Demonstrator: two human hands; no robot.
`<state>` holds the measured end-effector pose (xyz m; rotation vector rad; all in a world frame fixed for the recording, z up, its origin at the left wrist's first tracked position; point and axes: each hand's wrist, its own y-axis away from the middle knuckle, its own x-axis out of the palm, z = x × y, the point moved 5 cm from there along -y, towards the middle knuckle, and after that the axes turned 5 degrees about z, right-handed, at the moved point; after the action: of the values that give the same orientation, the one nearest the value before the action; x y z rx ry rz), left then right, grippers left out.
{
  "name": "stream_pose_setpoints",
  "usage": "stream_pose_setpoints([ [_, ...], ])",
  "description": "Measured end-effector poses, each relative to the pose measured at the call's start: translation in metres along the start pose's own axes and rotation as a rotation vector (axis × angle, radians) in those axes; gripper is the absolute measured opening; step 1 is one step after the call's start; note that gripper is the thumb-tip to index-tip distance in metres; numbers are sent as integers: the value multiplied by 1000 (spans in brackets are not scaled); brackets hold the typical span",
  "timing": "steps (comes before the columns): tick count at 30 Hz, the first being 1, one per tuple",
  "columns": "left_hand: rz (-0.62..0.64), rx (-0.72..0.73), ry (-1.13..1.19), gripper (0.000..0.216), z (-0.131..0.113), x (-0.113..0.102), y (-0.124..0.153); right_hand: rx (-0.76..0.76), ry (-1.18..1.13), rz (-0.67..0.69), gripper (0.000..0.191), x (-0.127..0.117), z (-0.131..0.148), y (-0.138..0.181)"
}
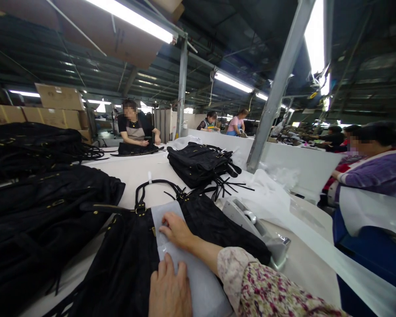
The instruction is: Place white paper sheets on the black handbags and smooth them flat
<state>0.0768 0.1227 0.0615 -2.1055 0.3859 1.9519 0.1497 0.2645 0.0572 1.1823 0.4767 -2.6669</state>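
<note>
A black handbag (128,259) with gold-coloured fittings lies in front of me, its strap handle (158,182) looped toward the far side. A strip of thin whitish sheet (201,281) runs over the bag. Low in the picture, my left hand (170,288) rests on the sheet's left edge, fingers stretched forward. Farther up the strip is my right hand (175,230), its fingers bent and touching the sheet, thumb apart from them. Neither hand visibly grips anything. The right forearm crosses above the bag's right part.
To the right stands a grey tape dispenser (251,220), near crumpled translucent wrapping (267,189). More black bags are stacked beyond (198,160) and heaped at left (49,211). A slanted metal post (273,88) rises behind the table. Several people work around; cartons (59,97) stand back left.
</note>
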Motion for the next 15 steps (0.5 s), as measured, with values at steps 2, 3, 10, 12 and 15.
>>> stream_pose_setpoints([
  [2, -2, -9, 2, 39, -1, -2, 1, -59, -48, 122, 40, -1, 0, 2],
  [3, -8, -9, 5, 39, -2, -3, 1, -93, -70, 177, 55, -2, 0, 5],
  [10, -41, -9, 10, 43, -1, -5, 9, -46, 14, 99, 64, 2, -2, 7],
  [12, -77, 0, 14, 43, -1, -4, 12, -7, 54, 63, 54, 0, 5, 5],
  [15, -80, -6, 25, 42, -4, -5, 15, -33, 69, -20, 23, -11, 27, 8],
])
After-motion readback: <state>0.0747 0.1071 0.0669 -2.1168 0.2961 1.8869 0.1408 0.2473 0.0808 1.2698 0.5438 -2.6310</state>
